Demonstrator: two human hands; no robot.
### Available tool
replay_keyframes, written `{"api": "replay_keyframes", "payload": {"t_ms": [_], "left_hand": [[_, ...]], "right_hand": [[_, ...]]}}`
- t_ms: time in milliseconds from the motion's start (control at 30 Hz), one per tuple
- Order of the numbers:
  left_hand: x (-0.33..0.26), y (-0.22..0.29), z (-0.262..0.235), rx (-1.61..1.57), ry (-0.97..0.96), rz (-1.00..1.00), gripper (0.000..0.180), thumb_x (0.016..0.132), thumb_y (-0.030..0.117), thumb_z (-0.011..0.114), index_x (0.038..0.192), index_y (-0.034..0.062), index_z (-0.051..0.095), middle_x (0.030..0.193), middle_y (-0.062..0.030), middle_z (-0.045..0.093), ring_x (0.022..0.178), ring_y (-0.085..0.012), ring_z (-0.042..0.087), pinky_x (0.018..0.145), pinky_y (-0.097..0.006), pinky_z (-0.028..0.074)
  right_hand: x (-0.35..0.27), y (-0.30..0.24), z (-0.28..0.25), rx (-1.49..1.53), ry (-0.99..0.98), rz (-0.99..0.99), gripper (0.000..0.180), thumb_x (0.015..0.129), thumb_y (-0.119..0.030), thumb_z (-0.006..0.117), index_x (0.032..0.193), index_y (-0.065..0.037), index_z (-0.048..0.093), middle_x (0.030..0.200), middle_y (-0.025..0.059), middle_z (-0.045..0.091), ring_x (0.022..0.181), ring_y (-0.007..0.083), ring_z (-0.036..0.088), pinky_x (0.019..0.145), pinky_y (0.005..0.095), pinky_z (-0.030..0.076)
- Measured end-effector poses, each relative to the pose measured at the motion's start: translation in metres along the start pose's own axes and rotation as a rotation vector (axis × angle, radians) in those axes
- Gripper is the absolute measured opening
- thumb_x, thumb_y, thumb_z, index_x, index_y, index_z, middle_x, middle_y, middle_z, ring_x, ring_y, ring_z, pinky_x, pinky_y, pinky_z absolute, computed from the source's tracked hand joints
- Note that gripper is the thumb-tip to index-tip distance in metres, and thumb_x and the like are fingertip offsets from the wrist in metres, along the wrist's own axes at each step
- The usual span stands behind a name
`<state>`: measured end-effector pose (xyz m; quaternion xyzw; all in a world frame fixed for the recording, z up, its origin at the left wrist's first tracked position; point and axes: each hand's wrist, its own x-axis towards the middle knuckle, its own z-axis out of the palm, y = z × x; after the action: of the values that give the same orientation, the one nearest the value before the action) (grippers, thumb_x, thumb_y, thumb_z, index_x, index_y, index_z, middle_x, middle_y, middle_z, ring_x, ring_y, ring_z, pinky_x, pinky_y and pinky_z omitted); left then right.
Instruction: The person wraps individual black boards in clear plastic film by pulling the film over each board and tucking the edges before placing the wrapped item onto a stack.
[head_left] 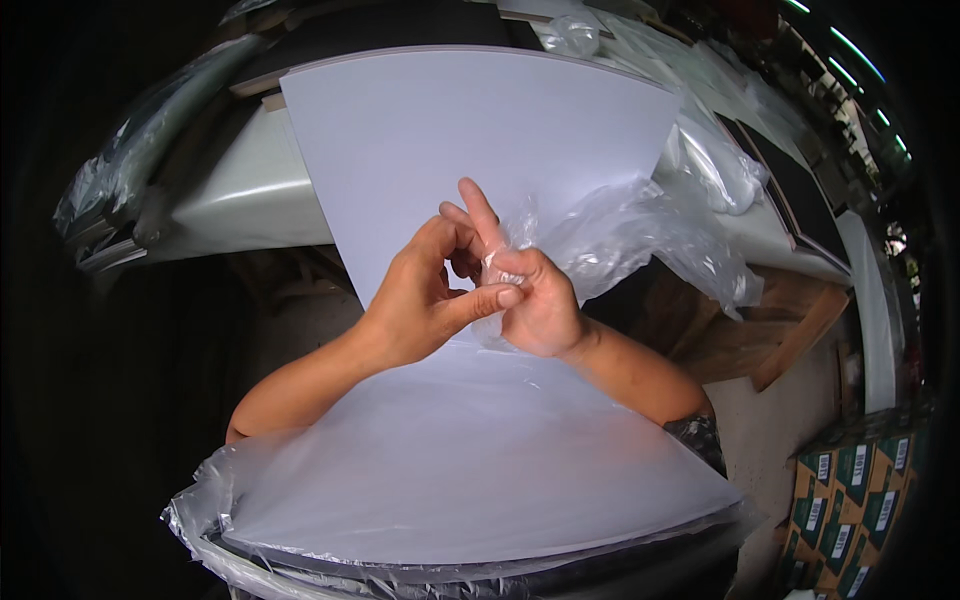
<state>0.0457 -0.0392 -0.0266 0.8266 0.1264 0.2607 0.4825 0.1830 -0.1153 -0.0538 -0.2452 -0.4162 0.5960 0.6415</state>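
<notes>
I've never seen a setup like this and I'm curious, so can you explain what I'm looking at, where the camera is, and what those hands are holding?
There's no machine here: these are a person's own bare left hand and right hand. The picture comes from a wide fisheye camera worn on the head, looking down, so straight edges bend near the rim. Beyond the hands lies a large white sheet. Clear plastic film is bunched where the hands meet and trails off to the right; overlapping fingers hide how each hand grips it. Nearer the body is a pale surface under plastic. At lower right are stacked boxes.
</notes>
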Motion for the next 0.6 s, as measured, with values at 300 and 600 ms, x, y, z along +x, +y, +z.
{"api": "replay_keyframes", "payload": {"t_ms": [300,600], "left_hand": [[-0.009,-0.051,-0.005,-0.729,0.059,-0.178,0.023,0.089,0.024,0.051,0.081,0.0021,0.051,0.074,-0.0023,0.056,0.071,-0.0078,0.049,0.064,-0.024,0.043],[-0.009,-0.043,0.003,-0.612,0.117,-0.079,0.010,0.081,0.007,0.061,0.083,0.0024,0.052,0.065,0.0037,0.045,0.060,-0.0039,0.040,0.054,-0.019,0.035]], "right_hand": [[-0.004,0.012,-0.013,-0.439,0.312,-0.124,0.019,0.086,-0.016,0.057,0.096,-0.002,0.061,0.082,0.0021,0.062,0.079,0.0072,0.056,0.075,0.0213,0.042],[-0.006,0.016,-0.024,-0.327,0.297,-0.187,0.013,0.080,-0.016,0.064,0.083,-0.003,0.063,0.074,-0.0015,0.060,0.069,0.0042,0.051,0.064,0.0185,0.040]]}}
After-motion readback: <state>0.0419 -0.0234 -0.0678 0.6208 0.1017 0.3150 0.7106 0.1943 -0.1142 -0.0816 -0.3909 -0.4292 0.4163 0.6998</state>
